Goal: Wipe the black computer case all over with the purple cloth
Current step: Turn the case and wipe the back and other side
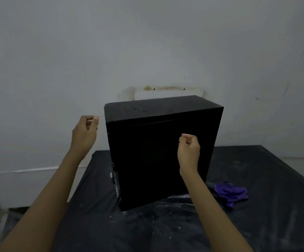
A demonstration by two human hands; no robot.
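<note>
- The black computer case [147, 157] stands upright on the dark, dust-flecked worktop [165, 231], close to the grey wall [147, 42] behind it.
- The left hand [84, 132] is raised just beside the case's upper left corner. Its fingers [91, 121] are curled in against the thumb and grip nothing.
- The right hand [188, 150] is held up in front of the case's broad side panel, with its fingers [187, 138] curled closed and empty. I cannot tell whether it touches the panel.
- The purple cloth [231, 193] lies crumpled on the worktop, just right of the case's lower right corner, in neither hand.
</note>
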